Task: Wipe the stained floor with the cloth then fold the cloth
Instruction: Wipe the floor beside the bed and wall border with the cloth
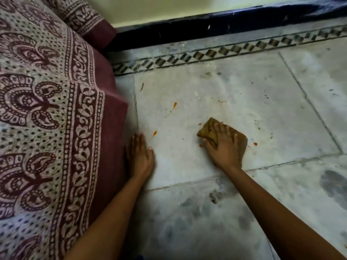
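A bunched brown cloth (206, 128) lies on the pale marble floor (244, 94), under my right hand (223, 147). That hand presses down on the cloth with its fingers spread over it and the thumb at the cloth's left side. Orange stains (175, 105) dot the tile to the left and beyond the cloth, with one more spot (255, 144) just to its right. My left hand (139, 154) rests flat on the floor, fingers straight, close to the hanging bedspread and next to a small orange stain (155, 133).
A patterned maroon bedspread (47, 119) hangs down over the whole left side. A checkered tile border (225, 51) and a dark skirting (206, 25) run along the wall at the back. Dark damp smudges (332, 182) mark the near tiles.
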### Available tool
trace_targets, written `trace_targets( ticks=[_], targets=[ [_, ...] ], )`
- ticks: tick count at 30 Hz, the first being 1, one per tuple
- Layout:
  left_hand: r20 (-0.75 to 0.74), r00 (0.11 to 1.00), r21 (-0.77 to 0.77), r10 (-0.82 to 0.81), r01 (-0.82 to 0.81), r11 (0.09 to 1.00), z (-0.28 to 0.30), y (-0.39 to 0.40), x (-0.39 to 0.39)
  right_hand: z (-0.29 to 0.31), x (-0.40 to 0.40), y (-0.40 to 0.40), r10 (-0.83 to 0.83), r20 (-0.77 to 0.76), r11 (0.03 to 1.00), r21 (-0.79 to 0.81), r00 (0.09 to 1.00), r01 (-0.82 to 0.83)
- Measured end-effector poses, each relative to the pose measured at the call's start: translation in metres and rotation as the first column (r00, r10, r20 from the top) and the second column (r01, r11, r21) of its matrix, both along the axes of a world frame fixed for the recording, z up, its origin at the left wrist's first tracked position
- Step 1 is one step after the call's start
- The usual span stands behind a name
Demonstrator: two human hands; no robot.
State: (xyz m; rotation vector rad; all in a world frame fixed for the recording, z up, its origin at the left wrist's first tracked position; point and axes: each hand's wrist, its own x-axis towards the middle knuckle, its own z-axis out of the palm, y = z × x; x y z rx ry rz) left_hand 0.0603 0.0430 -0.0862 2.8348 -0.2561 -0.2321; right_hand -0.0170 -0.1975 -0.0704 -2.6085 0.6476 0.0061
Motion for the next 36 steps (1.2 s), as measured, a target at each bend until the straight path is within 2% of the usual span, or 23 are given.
trace_targets(
  ticks=[5, 9, 15, 19, 22, 24, 26, 29, 30, 32, 36],
  targets=[
    [0.039, 0.999, 0.024, -0.028, 0.027, 0.999, -0.017, 0.008, -0.003, -0.011, 0.007, 0.007, -0.025, -0.007, 0.996, -0.091, 1.0, 0.025],
    [0.064, 0.998, 0.028, -0.019, 0.017, 0.999, -0.018, 0.007, -0.002, -0.016, 0.017, 0.009, 0.015, 0.002, 0.985, -0.173, 1.0, -0.014],
    [0.069, 0.997, 0.05, -0.024, 0.021, 0.999, -0.018, 0.007, -0.002, -0.025, -0.009, 0.027, 0.313, -0.005, 0.925, -0.224, 0.95, -0.306],
    [0.069, 0.997, 0.056, -0.023, 0.019, 0.998, -0.017, 0.007, -0.002, -0.024, -0.017, 0.025, 0.283, -0.012, 0.935, -0.219, 0.959, -0.278],
    [0.065, 0.998, 0.059, -0.025, 0.021, 0.998, -0.018, 0.007, -0.002, -0.023, 0.018, 0.013, 0.19, -0.04, 0.957, -0.217, 0.981, -0.194],
    [0.059, 0.998, 0.056, -0.023, 0.02, 0.998, -0.019, 0.007, -0.002, -0.022, 0.04, 0.013, 0.194, -0.058, 0.954, -0.22, 0.979, -0.202],
    [0.065, 0.998, 0.055, -0.025, 0.022, 0.998, -0.019, 0.007, -0.001, -0.021, 0.044, 0.023, 0.29, -0.066, 0.927, -0.228, 0.955, -0.297],
    [0.065, 0.998, 0.041, -0.027, 0.025, 0.999, -0.017, 0.008, -0.001, -0.025, 0.015, 0.041, 0.52, -0.037, 0.825, -0.237, 0.853, -0.513],
    [0.063, 0.998, 0.033, -0.028, 0.026, 0.999, -0.016, 0.008, -0.001, -0.026, 0.004, 0.041, 0.544, -0.029, 0.811, -0.24, 0.839, -0.534],
    [0.055, 0.998, 0.026, -0.023, 0.021, 0.999, -0.016, 0.009, -0.001, -0.028, -0.006, 0.03, 0.472, 0.003, 0.856, -0.238, 0.881, -0.458],
    [0.044, 0.999, 0.033, -0.018, 0.016, 0.999, -0.017, 0.008, -0.001, -0.022, 0.027, 0.009, 0.191, -0.017, 0.955, -0.226, 0.981, -0.19]
  ],
)
